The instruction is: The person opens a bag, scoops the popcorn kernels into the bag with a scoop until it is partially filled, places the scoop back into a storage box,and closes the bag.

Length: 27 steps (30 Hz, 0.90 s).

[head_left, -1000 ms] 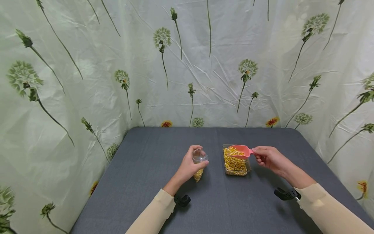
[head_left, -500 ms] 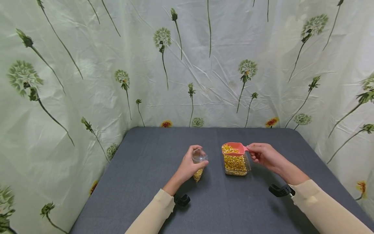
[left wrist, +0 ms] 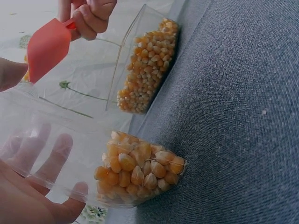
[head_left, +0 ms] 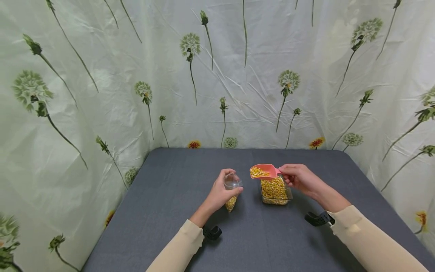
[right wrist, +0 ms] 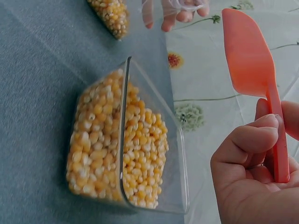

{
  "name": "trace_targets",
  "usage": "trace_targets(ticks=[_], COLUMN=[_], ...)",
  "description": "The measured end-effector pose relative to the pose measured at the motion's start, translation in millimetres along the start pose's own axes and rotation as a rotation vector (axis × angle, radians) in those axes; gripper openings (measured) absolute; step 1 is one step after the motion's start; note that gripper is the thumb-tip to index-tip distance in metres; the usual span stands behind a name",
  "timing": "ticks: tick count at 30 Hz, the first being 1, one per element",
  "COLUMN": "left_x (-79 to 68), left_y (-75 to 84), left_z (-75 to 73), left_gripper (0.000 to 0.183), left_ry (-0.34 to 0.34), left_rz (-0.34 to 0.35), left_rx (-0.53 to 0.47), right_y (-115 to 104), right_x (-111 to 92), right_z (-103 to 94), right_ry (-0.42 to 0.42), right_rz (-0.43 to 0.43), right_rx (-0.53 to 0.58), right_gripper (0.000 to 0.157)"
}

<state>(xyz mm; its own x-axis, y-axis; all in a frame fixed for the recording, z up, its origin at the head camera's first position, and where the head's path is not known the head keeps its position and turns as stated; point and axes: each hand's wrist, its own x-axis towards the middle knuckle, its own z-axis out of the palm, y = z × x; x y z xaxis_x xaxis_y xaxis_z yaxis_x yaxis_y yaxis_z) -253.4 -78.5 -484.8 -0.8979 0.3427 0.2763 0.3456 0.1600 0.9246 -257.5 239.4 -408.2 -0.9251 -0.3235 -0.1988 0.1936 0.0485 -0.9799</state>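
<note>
Curled, my right hand point(head_left: 300, 178) pinches the scoop point(head_left: 270, 170) by its handle point(right wrist: 281, 158), higher than the corn box point(right wrist: 124, 130); left of that box, my left hand point(head_left: 219, 192) encircles the bag point(head_left: 232, 183), likely limp, best held near its top.

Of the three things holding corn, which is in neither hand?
The clear rectangular box on the table; the left hand grips the bag, the right hand the pink scoop.

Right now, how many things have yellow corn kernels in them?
3: the clear rectangular box on the grey table, the clear plastic bag in the left hand, and the coral-pink scoop in the right hand.
</note>
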Motion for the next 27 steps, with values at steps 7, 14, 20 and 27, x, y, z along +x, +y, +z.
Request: trace_targets(ticks=[7,14,20,27], left_x=[-0.2,0.6,0.0,0.0], left_y=[-2.0,-6.6,-7.8,-5.4], left_z=[0.1,-1.5,-0.2,2.4], left_gripper=[0.063,0.073,0.069,0.063], left_ry=[-0.007,-0.006,-0.005,0.0], left_rz=[-0.019,-0.051,-0.094,-0.088], left_rx=[-0.007,0.028,0.087,0.135], right_y=[-1,-2,-3,-2], right_x=[6,10,14,18], right_z=[10.4,22.2,30.3,41.0], right_ry=[-0.001,-0.026,-0.017,-0.012], right_rz=[-0.011,-0.022,-0.013,-0.008], right_rx=[-0.019,-0.018,-0.043,-0.1], right_gripper=[0.023,0.02,0.023,0.023])
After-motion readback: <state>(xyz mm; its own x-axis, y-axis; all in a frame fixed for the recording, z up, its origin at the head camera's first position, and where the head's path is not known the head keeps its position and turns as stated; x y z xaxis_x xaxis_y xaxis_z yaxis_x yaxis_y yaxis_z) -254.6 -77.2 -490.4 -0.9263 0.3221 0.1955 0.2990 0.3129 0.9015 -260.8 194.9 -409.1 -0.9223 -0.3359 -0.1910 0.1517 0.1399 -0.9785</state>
